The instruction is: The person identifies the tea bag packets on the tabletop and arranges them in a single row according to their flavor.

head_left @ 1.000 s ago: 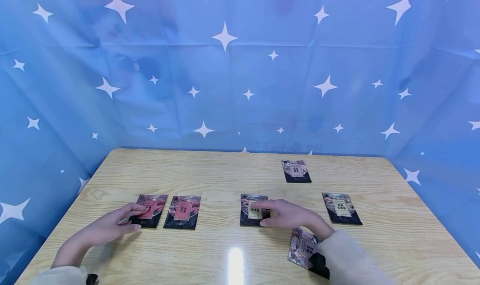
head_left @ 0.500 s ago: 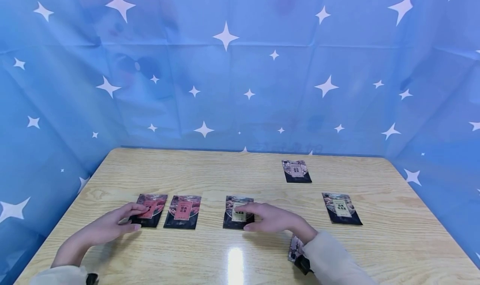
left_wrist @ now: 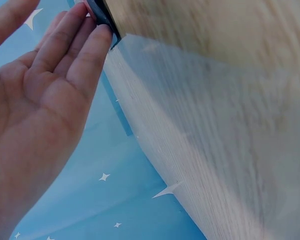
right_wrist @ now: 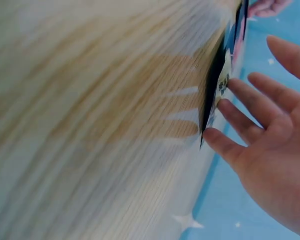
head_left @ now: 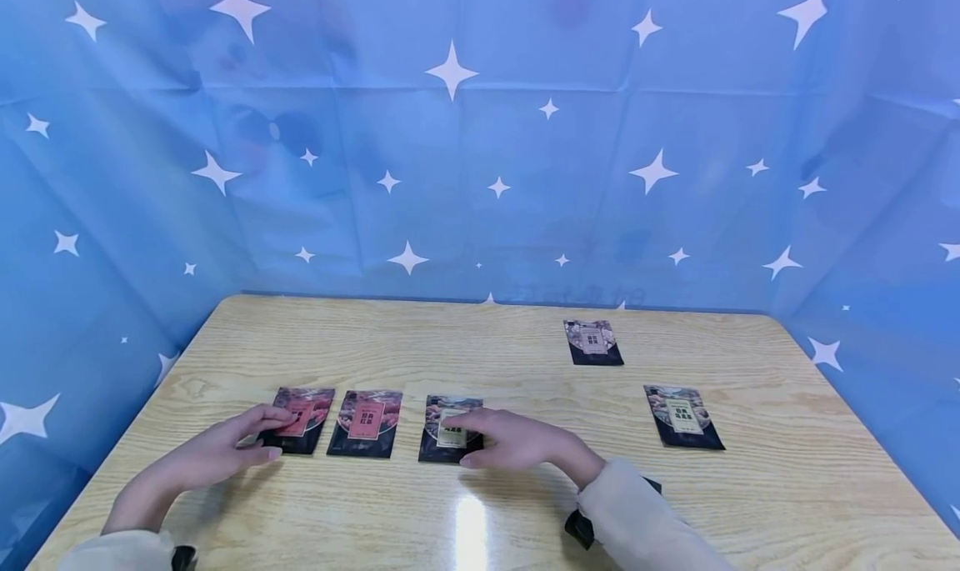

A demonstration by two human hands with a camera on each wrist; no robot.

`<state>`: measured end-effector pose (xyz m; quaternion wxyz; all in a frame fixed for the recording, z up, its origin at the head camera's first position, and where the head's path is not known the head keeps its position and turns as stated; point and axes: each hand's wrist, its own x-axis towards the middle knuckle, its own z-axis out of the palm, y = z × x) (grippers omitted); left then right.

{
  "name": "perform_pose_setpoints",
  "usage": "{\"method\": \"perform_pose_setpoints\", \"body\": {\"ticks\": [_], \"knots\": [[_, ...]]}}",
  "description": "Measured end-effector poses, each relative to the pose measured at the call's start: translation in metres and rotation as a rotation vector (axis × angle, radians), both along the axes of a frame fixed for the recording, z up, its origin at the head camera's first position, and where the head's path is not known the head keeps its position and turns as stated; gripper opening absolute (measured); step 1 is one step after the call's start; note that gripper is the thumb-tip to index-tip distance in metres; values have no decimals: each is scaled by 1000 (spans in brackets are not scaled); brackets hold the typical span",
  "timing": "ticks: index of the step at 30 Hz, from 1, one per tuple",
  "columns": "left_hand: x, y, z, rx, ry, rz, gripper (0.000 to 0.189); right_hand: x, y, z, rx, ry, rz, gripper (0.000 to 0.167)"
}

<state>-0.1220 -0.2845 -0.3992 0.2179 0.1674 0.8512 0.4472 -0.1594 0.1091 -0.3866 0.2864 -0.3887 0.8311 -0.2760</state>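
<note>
In the head view my left hand (head_left: 213,453) rests its fingertips on a dark sachet with a pink label (head_left: 307,404). A second pink-labelled sachet (head_left: 365,425) lies just right of it. Extended fingers of my right hand (head_left: 521,443) press on a sachet with a pale green label (head_left: 437,450), flat on the table. In the right wrist view that right hand (right_wrist: 274,135) has its fingers spread, tips touching the green-labelled sachet (right_wrist: 221,80). The left wrist view shows the left hand (left_wrist: 45,100) with loosely extended fingers at a dark sachet edge (left_wrist: 104,17).
Another green-labelled sachet (head_left: 684,418) lies to the right, and a purple-labelled one (head_left: 592,343) farther back. The right sleeve (head_left: 637,513) mostly covers one more sachet (head_left: 652,484). A blue star-patterned cloth (head_left: 480,137) hangs behind the wooden table (head_left: 420,338).
My right hand has slid the green-labelled sachet left, close to the pink-labelled pair. The right sleeve now covers more of the sachet near the front. The left hand has stayed in place.
</note>
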Motion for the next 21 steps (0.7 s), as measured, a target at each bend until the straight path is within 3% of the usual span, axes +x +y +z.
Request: {"method": "perform_pose_setpoints", "body": {"ticks": [21], "knots": [[0, 2, 2, -14, 1, 1, 53, -1, -16, 0, 5, 30, 45, 55]]}}
